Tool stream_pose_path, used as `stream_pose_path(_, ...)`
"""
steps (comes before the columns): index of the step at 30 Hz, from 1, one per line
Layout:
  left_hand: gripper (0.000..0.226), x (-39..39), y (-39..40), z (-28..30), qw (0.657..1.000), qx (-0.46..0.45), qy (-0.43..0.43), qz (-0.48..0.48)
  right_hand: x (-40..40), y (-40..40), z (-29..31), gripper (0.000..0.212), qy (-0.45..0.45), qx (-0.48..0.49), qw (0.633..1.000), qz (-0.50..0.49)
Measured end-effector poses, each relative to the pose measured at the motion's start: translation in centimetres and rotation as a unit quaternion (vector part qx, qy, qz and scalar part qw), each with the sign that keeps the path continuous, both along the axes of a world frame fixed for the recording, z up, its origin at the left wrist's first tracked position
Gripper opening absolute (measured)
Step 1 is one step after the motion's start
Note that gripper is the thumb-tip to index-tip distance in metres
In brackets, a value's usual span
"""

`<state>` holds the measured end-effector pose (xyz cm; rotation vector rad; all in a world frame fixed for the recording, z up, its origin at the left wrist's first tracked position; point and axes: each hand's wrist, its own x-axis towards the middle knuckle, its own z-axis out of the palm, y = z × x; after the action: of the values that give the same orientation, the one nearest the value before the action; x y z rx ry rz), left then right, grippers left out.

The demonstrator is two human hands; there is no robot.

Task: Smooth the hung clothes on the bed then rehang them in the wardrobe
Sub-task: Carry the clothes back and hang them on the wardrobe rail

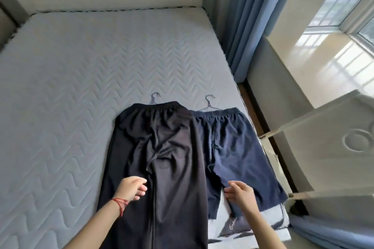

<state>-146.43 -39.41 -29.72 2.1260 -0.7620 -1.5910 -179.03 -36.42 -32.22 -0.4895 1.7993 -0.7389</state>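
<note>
Two garments are lying flat on the bed (pixel 66 87), side by side near its right edge, each with a thin wire hanger still threaded through the waistband. That is probably deliberate: keeping the hangers in means each piece can go straight back onto the wardrobe rail once it is flat.

The black trousers (pixel 162 157) are spreading down toward the camera, waistband away from the person, their hanger hook (pixel 155 98) poking out above the elastic. The fabric is bunching in deep creases around the crotch and upper legs, so the smoothing looks unfinished. Their right edge is overlapping the navy shorts (pixel 236 147), which are lying just beside them with their own hanger hook (pixel 209 100) showing above the waistband. The shorts are looking flatter, though the hems are sitting unevenly.

The left hand (pixel 131 188), a red string at its wrist, is hovering over the left leg of the trousers with fingers loosely curled and nothing visibly gripped; whether the fingertips are touching the cloth is hard to tell from this angle. The right hand (pixel 240 191) is reaching in above the gap between the shorts' legs, fingers relaxed and slightly spread, holding nothing.

Both hands seem to be lining up to press and stroke the fabric outward. A patterned cloth (pixel 232 228) is lying under the shorts' hem at the bed's near corner, and blue curtains (pixel 242 26) are hanging by the window.
</note>
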Motion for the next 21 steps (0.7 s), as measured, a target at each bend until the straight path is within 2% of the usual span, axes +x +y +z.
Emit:
stream_pose_path(6,0.021,0.1,-10.6,-2.9,0.996,-0.064,-0.061,-0.024,-0.6,-10.5,-4.0,0.017,0.029,-0.012,0.998,0.058)
stream_pose_path(14,0.016,3.5,-26.0,-14.0,0.973,-0.148,-0.153,-0.087,2.0,-24.7,-13.7,0.016,0.066,-0.032,0.992,0.101)
stream_pose_path(18,0.016,5.3,-31.7,-19.1,0.937,-0.178,-0.248,-0.172,3.9,-31.9,-17.7,0.023,0.125,-0.056,0.980,0.147)
stream_pose_path(21,0.020,6.5,-35.4,-22.0,0.900,-0.235,-0.321,-0.176,5.4,-36.5,-20.4,0.030,0.219,-0.059,0.958,0.175)
